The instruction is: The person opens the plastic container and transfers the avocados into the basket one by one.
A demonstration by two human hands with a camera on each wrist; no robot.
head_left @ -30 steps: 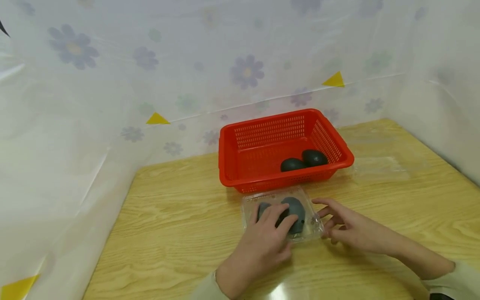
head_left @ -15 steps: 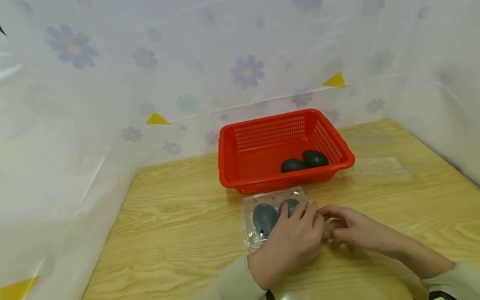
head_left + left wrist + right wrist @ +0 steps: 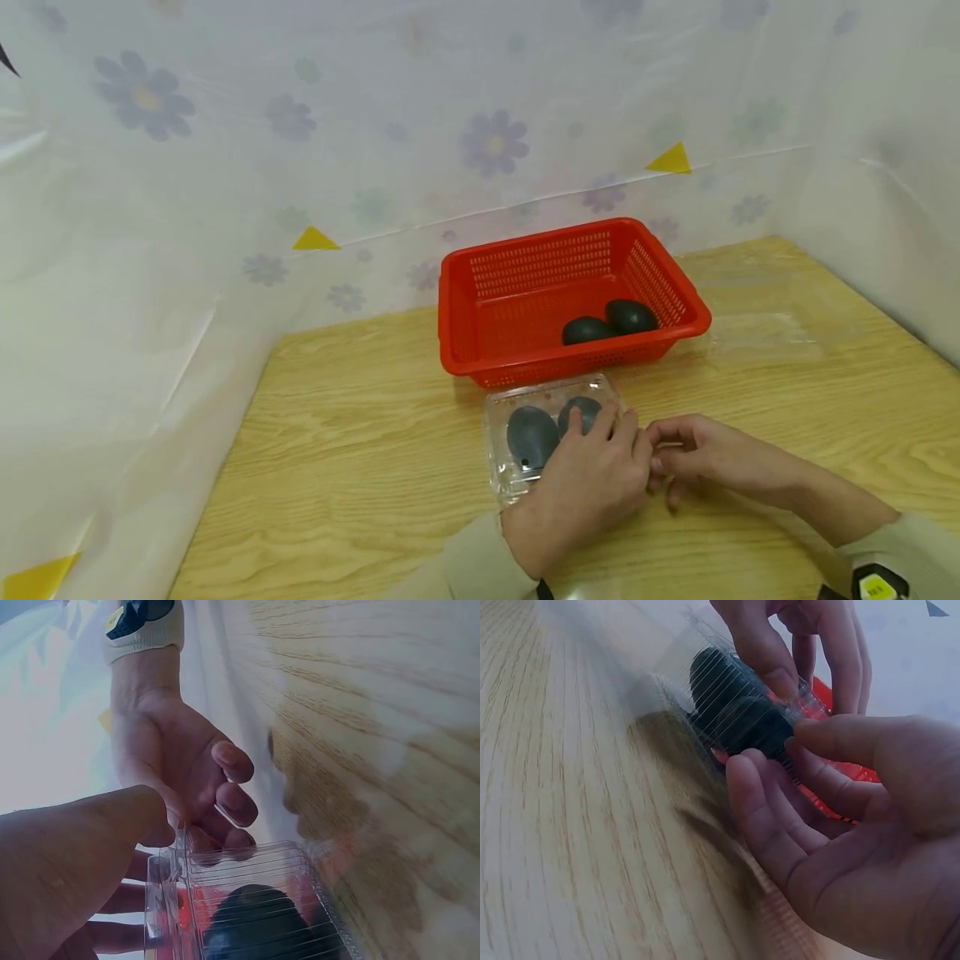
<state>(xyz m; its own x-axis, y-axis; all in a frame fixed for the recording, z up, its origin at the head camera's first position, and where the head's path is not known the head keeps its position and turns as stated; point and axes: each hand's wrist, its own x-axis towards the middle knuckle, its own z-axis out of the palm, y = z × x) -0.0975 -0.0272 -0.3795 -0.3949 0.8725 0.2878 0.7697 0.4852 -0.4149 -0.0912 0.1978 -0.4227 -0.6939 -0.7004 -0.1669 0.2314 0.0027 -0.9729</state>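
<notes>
Saw a flowered curtain (image 3: pixel 375 125) well beyond the fingers (image 3: pixel 606 419), hung apparently as a backdrop. Saw the table (image 3: pixel 337 433) beneath them, taking all the weight. Found the red basket (image 3: pixel 525 361) just past the fingertips, presumably placed close for short reaches. Noted clear plastic (image 3: pixel 765 329) beyond the right fingers, for no evident reason. Found the clear box (image 3: pixel 543 396) on the table, partly under the left fingers, apparently placed for reach from both sides. Saw the left hand (image 3: pixel 588 471) clasping its right edge, thumb at the rim and fingers across the top, probably for steadying and pressing. Saw the right hand (image 3: pixel 708 457) at the same edge, thumb and forefinger narrow upon the rim, other fingers loosely bent, perhaps for squeezing lid against base; could not tell how tight a fit. Saw two boxed ovals (image 3: pixel 532 435) side by side, one left of the fingers, one half covered by them. Saw two loose ovals (image 3: pixel 630 317) beyond the fingers, resting together in the basket, perhaps from rolling.
</notes>
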